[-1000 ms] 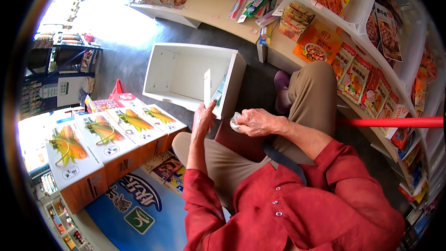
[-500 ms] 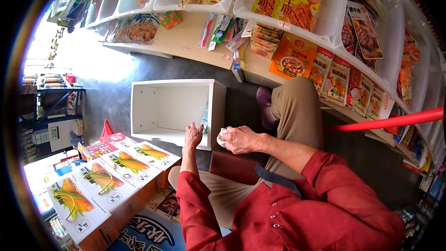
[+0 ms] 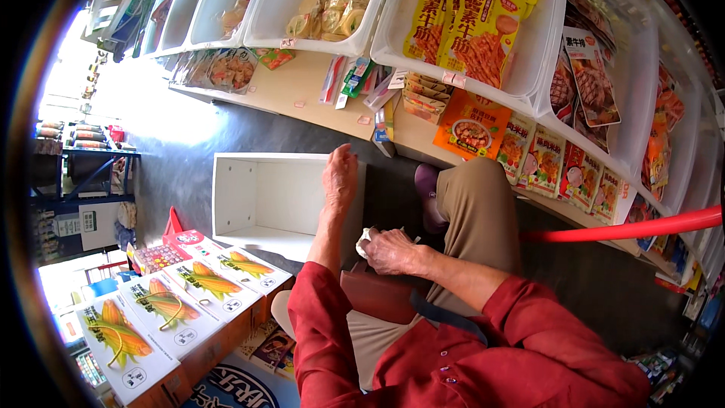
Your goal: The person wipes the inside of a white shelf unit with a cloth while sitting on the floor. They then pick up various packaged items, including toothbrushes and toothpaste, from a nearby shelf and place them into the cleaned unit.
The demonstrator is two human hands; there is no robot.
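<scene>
A white open box (image 3: 264, 195), like a drawer or small cabinet, lies on the floor in front of me with its hollow side up. My left hand (image 3: 340, 177) is at its far right corner, fingers bent over the edge and partly hidden. In my right hand (image 3: 394, 251) is a crumpled white cloth or tissue (image 3: 364, 243), closed in the fingers. That hand stays right of the box, above a dark red flat-topped thing (image 3: 377, 295) between my legs.
White cartons with corn pictures (image 3: 162, 302) stand at the left. Ahead and right, clear plastic bins (image 3: 325, 30) of packaged food sit above a pale wooden shelf (image 3: 279, 94). A red pole (image 3: 627, 227) juts in from the right.
My left hand has moved from the box's near right part up to its far right corner. The right hand still holds the white cloth or tissue. The view has tilted slightly upward.
</scene>
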